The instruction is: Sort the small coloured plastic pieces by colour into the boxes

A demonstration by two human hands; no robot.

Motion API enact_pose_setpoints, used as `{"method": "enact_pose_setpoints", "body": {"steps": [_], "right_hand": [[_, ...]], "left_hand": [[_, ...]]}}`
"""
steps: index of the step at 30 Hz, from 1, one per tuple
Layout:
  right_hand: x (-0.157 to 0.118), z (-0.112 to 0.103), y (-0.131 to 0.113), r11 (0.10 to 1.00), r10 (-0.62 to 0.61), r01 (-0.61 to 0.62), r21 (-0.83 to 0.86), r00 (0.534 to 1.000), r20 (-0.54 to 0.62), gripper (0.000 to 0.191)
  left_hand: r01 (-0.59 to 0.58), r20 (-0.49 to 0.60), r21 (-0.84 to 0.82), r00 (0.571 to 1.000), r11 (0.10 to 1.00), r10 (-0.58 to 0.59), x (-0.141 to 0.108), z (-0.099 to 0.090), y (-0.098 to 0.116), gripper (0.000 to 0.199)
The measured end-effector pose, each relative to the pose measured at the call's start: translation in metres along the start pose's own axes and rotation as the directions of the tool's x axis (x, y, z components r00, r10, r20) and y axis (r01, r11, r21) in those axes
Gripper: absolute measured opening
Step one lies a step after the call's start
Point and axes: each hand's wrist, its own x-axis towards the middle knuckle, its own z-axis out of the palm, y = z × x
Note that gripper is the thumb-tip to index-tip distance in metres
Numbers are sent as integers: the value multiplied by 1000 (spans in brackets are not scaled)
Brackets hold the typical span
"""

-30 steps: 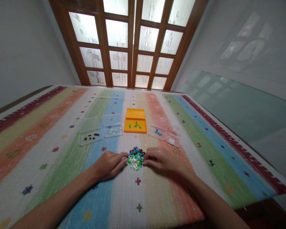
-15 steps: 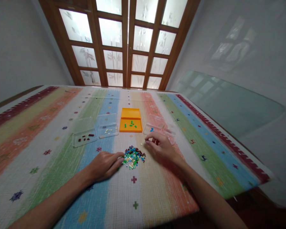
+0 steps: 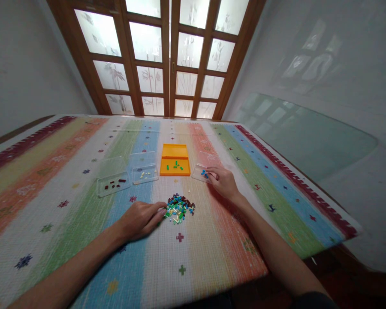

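Observation:
A mixed pile of small bricks [image 3: 179, 208] in blue, green, brown and cream lies on the striped cloth. My left hand [image 3: 143, 219] rests at the pile's left edge, fingers pressed together; whatever they grip is too small to name. My right hand [image 3: 223, 182] reaches over the clear box on the right [image 3: 197, 173], its fingertips pinched beside several blue bricks [image 3: 204, 173]. Whether a brick is between those fingertips cannot be made out. The open orange box [image 3: 175, 173] at the centre holds several green bricks [image 3: 175, 166].
Left of the orange box are a clear box [image 3: 145, 180] with cream bricks and another clear box [image 3: 113, 192] with dark brown bricks. One pale piece [image 3: 189, 191] lies above the pile. Wooden doors with glass panes stand beyond the table [image 3: 161, 257].
My right hand has moved forward from near the pile to the right-hand clear box, where more blue now shows. My left hand has stayed by the pile. The camera view has shifted slightly.

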Motion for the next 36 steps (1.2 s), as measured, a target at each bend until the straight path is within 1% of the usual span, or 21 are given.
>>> {"method": "enact_pose_setpoints", "body": {"steps": [3,5,7,9,10,11,13,15,17,20,23,27,31,36], "right_hand": [[-2,-1,-6,999,-36,36,-33,999,-1,21],[-5,-3,-18,995,-94,93,-21,996,-9,21],[-11,-5,-36,985,-168,167,48,986,9,19],[-18,-5,-55,957,-248,235,168,967,60,16],[-23,-3,-65,940,-287,256,225,951,115,15],[-27,-2,-73,921,-333,278,271,925,183,14],[-34,2,-86,909,-374,277,312,872,316,13],[-40,6,-92,918,-370,262,298,838,401,14],[-42,7,-95,933,-345,247,263,823,451,15],[-41,6,-95,946,-317,226,234,802,506,17],[-40,5,-95,947,-316,229,225,787,530,18],[-40,8,-96,951,-308,239,196,780,544,18],[-40,10,-99,963,-268,226,146,789,553,17],[-40,9,-101,966,-257,220,135,785,564,18]], "left_hand": [[-7,-8,-9,1000,1000,7,1,-1,1,32],[-3,-13,-18,1000,1000,2,1,-1,2,30],[-2,-19,-27,1000,1000,1,2,-1,2,28],[-9,-28,-41,1000,999,8,2,-2,3,25],[-16,-31,-52,999,999,15,2,-2,3,23],[-22,-33,-63,999,998,20,2,-2,3,22],[-32,-33,-81,999,996,29,2,-2,4,20],[-43,-31,-90,999,995,40,2,-2,4,19],[-55,-32,-88,998,995,52,2,-1,4,19],[-62,-31,-75,998,995,60,1,-1,5,20],[-65,-36,-62,997,996,62,2,-1,5,20],[-78,-52,-52,996,996,75,3,-2,6,20],[-73,-40,-51,997,996,71,3,-1,5,20],[-64,-28,-42,998,997,63,2,-1,4,21]]}}
